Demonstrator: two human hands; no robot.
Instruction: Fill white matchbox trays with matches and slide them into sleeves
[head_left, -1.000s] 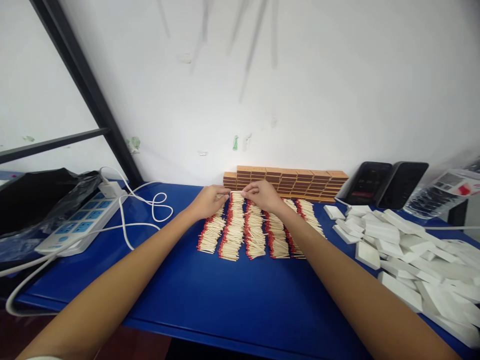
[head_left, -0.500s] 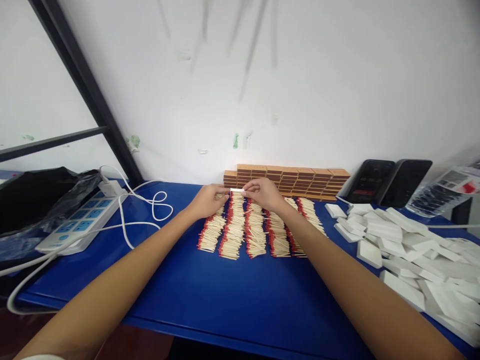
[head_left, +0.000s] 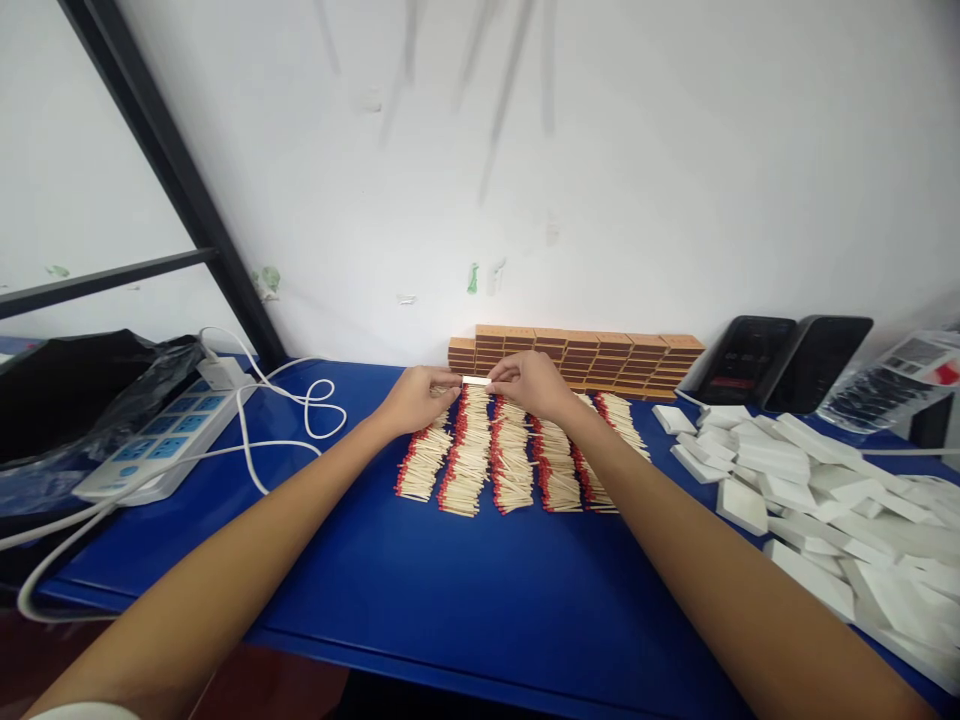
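Observation:
Both my hands reach to the far end of several rows of red-tipped matches (head_left: 487, 460) lying on a blue table (head_left: 450, 590). My left hand (head_left: 414, 398) and my right hand (head_left: 534, 385) pinch the two ends of a small white matchbox tray (head_left: 475, 380), held just above the second row. The fingers of both hands are closed on it. Behind the hands a stack of brown matchbox sleeves (head_left: 585, 355) stands against the white wall.
A heap of white matchbox trays (head_left: 810, 490) covers the table's right side. Two dark phones (head_left: 780, 365) lean on the wall at the back right. A white power strip (head_left: 161, 435) with looping cables and a black plastic bag (head_left: 67, 385) lie at left.
Hands and tray stay in nearly the same place over the match rows. The view has tilted slightly, so everything sits a little higher in the picture.

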